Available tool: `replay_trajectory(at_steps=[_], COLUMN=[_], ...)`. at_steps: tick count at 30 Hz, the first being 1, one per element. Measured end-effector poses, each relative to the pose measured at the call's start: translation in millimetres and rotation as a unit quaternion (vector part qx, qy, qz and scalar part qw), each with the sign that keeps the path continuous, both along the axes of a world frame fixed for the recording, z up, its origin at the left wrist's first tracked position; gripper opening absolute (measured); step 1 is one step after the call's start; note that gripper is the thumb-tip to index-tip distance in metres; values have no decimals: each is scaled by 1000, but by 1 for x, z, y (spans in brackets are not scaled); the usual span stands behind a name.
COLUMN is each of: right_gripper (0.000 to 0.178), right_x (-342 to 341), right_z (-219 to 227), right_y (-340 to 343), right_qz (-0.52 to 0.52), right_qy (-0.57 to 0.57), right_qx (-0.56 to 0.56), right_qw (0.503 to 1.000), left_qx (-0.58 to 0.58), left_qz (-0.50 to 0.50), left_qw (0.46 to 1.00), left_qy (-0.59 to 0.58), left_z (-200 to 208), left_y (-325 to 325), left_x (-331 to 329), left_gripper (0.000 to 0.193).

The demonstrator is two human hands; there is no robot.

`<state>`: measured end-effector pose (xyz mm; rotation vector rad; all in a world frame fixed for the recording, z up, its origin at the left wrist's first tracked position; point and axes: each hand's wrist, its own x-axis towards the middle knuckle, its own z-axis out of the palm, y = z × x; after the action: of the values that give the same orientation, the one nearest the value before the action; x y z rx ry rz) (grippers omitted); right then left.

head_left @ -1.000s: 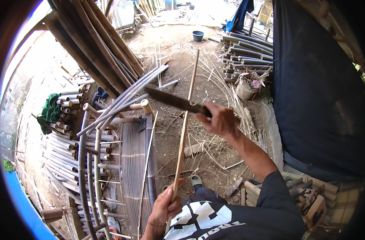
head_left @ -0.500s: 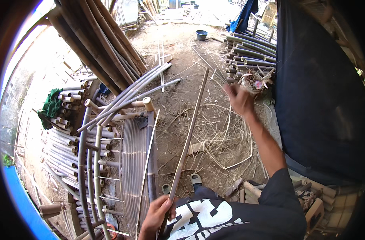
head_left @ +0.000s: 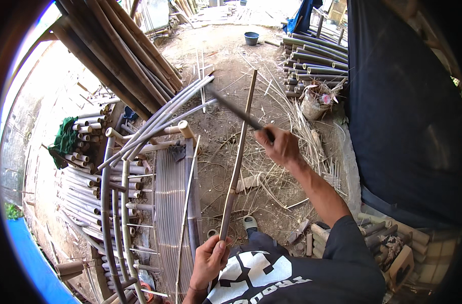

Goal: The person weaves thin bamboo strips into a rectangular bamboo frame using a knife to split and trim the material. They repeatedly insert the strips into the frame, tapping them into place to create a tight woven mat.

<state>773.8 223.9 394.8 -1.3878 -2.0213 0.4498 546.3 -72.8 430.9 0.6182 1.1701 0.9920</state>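
My left hand [head_left: 210,261] is closed round the lower end of a long, narrow bamboo strip [head_left: 235,175], which slants up and away from me. In my right hand [head_left: 280,146] is the handle of a long dark knife [head_left: 233,107]. Its blade, a little blurred, points to the far left and crosses the upper part of the strip in view. Whether the blade touches the strip I cannot tell. To the left of the strip stands a bamboo bench [head_left: 171,202] with a slatted seat, and a thin pale strip [head_left: 187,202] leans along it.
Several thin bamboo poles [head_left: 160,121] lie across the bench's far end. Cut bamboo is stacked at the left [head_left: 81,195] and far right [head_left: 317,61]. Shavings [head_left: 276,177] litter the ground. A dark sheet [head_left: 403,126] hangs on the right; a bucket [head_left: 251,38] stands farther off.
My right hand has moved left and nearer, and the knife in it now shows plainly across the strip. The strip has become slightly more upright, still in my left hand.
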Motion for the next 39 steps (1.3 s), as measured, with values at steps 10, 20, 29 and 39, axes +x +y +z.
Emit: replay_trajectory(at_steps=[10,20,29,39], right_gripper=[69,34,30,26], right_x=[93,49,35,59], right_z=[4,-95,-209,-242], right_y=[133,9,-140,-252], right_qz=[-193,-45,-83,-228], right_qy=[65,238,244,311], right_qx=[-99,-468,-649,-625], right_qw=[974,850,716,679], left_qx=[-31,250,373,275], left_qz=[-7,332,484,261], left_qw=[999,857,726,805], left_qy=[-21,305,314,457], left_z=[2,47,39,-58], left_y=[-74,-12,-29,-59], left_x=[21,-87,-61,-26], left_gripper=[29,20,32,23])
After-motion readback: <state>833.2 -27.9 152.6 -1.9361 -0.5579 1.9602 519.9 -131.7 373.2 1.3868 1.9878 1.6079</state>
